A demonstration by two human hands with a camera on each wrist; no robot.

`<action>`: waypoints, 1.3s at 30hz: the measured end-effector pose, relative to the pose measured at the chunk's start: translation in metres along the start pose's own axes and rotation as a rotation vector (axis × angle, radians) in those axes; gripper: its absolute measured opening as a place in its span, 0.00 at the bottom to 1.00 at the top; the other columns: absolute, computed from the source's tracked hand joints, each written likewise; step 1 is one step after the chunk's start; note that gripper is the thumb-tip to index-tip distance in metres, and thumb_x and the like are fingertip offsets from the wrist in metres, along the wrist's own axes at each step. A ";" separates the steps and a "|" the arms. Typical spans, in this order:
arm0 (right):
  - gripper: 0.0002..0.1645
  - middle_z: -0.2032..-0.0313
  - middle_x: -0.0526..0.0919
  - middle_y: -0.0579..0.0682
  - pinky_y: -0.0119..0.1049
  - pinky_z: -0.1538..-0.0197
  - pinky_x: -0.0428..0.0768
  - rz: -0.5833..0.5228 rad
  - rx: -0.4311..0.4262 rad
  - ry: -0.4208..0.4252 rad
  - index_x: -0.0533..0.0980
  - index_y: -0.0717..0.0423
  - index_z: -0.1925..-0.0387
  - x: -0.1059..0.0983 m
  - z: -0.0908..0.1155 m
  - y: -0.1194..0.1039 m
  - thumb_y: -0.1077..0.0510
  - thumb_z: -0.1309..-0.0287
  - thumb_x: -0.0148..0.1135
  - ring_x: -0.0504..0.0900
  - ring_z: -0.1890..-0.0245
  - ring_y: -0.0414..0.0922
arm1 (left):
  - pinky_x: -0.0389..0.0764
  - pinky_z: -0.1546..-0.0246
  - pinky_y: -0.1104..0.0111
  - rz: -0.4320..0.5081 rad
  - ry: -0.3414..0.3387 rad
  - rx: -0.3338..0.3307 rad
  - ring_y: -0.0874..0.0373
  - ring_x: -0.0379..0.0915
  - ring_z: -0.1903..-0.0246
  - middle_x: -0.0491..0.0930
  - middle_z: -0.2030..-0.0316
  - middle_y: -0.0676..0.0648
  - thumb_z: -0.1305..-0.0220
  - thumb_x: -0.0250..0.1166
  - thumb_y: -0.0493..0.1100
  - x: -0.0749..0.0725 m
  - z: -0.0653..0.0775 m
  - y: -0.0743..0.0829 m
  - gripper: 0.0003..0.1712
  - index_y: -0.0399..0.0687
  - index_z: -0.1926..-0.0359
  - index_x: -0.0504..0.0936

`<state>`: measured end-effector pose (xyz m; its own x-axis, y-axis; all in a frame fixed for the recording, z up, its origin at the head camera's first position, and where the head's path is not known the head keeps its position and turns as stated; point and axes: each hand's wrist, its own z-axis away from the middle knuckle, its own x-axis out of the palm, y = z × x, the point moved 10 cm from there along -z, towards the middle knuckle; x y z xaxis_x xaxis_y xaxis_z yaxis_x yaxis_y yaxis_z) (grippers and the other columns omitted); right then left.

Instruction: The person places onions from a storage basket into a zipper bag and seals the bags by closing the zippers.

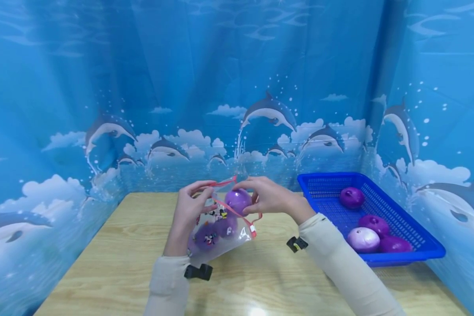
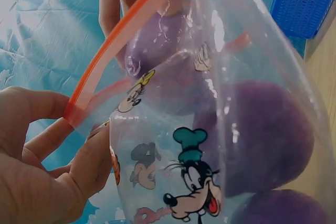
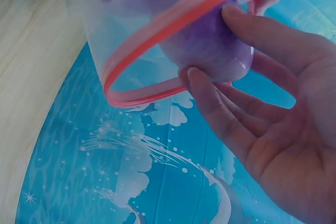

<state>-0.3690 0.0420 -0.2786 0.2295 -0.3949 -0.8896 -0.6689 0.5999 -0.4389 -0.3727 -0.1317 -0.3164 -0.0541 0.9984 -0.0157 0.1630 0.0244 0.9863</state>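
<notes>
Clear plastic zip bag, one: red-edged, printed with cartoon figures, Goofy in a green hat among them; held tilted in front of you, over the wood-grain table, its mouth spread. White zip slider at one corner of the red edge.

Your left hand: thumb and fingers clamped on the red edge at the bag's left side, pinching the film; the other fingers bent behind it.

Your right hand: thumb and fingers parted by the breadth of a glossy purple ball, closed against its sides with the palm clear of it. That ball sits partly within the mouth, between the two red edges.

Inside the bag, seen through the film: two more purple balls, near its bottom.

To your right: blue perforated plastic basket, holding four purple pieces, one pale and shiny on top, three grouped near the front, one set apart farther back.
</notes>
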 end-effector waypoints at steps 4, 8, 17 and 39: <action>0.37 0.41 0.81 0.57 0.27 0.60 0.89 0.024 -0.009 0.017 0.74 0.50 0.33 0.004 -0.003 -0.001 0.58 0.44 0.77 0.87 0.61 0.43 | 0.93 0.58 0.61 0.001 0.005 -0.006 0.51 0.78 0.53 0.77 0.47 0.39 0.24 0.61 0.42 0.000 0.000 -0.001 0.16 0.42 0.42 0.84; 0.36 0.43 0.79 0.56 0.28 0.57 0.89 0.046 -0.005 0.039 0.75 0.52 0.34 0.007 -0.004 -0.001 0.59 0.44 0.77 0.86 0.59 0.44 | 0.93 0.58 0.61 0.003 0.008 -0.005 0.51 0.79 0.53 0.77 0.47 0.40 0.24 0.61 0.43 -0.001 -0.001 -0.001 0.16 0.42 0.41 0.84; 0.35 0.45 0.80 0.54 0.27 0.57 0.89 0.063 -0.065 0.048 0.76 0.53 0.34 0.017 -0.011 -0.008 0.62 0.43 0.76 0.88 0.57 0.46 | 0.92 0.55 0.62 0.013 0.001 -0.013 0.51 0.80 0.52 0.75 0.40 0.40 0.24 0.60 0.43 0.000 -0.001 -0.001 0.16 0.43 0.42 0.84; 0.16 0.56 0.90 0.57 0.22 0.61 0.87 0.124 -0.155 0.261 0.83 0.61 0.50 0.012 -0.014 -0.014 0.68 0.40 0.69 0.89 0.64 0.43 | 0.92 0.55 0.61 0.032 0.026 -0.012 0.52 0.81 0.55 0.76 0.44 0.40 0.25 0.61 0.42 -0.003 -0.002 -0.001 0.15 0.43 0.42 0.84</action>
<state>-0.3668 0.0197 -0.2818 -0.0358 -0.5023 -0.8640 -0.7849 0.5493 -0.2868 -0.3747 -0.1351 -0.3170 -0.0748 0.9970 0.0202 0.1534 -0.0085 0.9881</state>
